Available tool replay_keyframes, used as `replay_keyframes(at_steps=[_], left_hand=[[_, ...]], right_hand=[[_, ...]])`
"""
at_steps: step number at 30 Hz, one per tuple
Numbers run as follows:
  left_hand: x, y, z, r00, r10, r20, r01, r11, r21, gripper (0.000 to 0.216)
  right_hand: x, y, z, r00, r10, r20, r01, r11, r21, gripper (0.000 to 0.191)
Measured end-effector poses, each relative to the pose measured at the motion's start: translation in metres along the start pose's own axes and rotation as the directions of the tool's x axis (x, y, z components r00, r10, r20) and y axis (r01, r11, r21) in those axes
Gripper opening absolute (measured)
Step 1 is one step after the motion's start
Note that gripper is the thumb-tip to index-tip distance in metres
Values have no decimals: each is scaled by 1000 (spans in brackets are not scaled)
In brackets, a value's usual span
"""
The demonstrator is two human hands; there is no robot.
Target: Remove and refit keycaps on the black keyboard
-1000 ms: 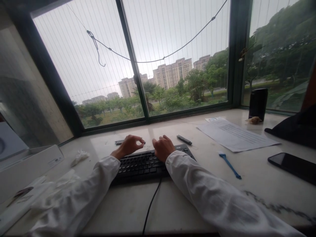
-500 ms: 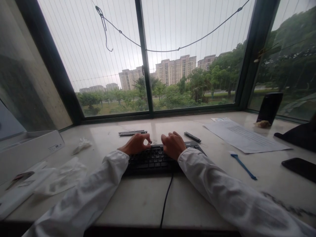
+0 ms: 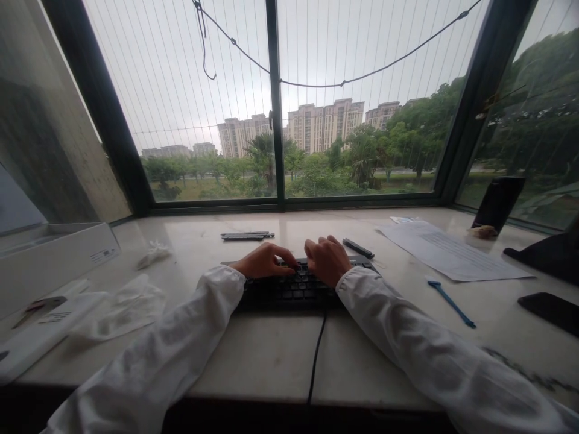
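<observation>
A black wired keyboard (image 3: pixel 294 292) lies on the pale stone sill in front of me. My left hand (image 3: pixel 265 262) rests low over its upper rows. Its fingers are drawn together and point right, with the tips pressed onto the keys; anything between them is too small to make out. My right hand (image 3: pixel 328 259) sits just to the right, almost touching the left. Its fingers are bent, their tips on the upper keys, and it holds nothing. Both arms wear white sleeves.
Two thin black strips (image 3: pixel 246 235) and a black pen-like piece (image 3: pixel 357 247) lie behind the keyboard. To the right are a paper sheet (image 3: pixel 452 253), a blue tool (image 3: pixel 452 304), a phone (image 3: pixel 549 310) and a dark cylinder (image 3: pixel 497 202). At the left are a white box (image 3: pixel 54 259), a crumpled tissue (image 3: pixel 154 253) and a plastic wrapper (image 3: pixel 122 310).
My left hand was raised in a pinch above the keyboard; it has since dropped, and its fingertips now press on the keys beside my right hand. The view has shifted left.
</observation>
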State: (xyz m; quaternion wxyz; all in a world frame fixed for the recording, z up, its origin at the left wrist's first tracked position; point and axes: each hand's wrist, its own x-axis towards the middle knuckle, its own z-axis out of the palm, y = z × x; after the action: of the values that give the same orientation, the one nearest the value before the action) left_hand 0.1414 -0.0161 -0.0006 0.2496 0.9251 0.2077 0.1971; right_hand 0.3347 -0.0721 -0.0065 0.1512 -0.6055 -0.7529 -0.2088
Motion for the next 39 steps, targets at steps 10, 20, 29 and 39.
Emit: replay_keyframes(at_steps=[10, 20, 29, 39], left_hand=[[1, -6, 3, 1000, -8, -12, 8, 999, 34, 27], [4, -18, 7, 996, 89, 3, -89, 990, 111, 26], [2, -11, 7, 996, 78, -46, -71, 989, 130, 20], [2, -7, 6, 999, 34, -20, -31, 990, 139, 24]], right_hand=[[0, -1, 1, 1000, -23, -13, 23, 1000, 3, 17], [0, -2, 2, 999, -34, -22, 34, 999, 10, 17], [0, -1, 3, 997, -64, -43, 66, 997, 50, 15], [0, 0, 4, 999, -35, -12, 37, 969, 243, 10]])
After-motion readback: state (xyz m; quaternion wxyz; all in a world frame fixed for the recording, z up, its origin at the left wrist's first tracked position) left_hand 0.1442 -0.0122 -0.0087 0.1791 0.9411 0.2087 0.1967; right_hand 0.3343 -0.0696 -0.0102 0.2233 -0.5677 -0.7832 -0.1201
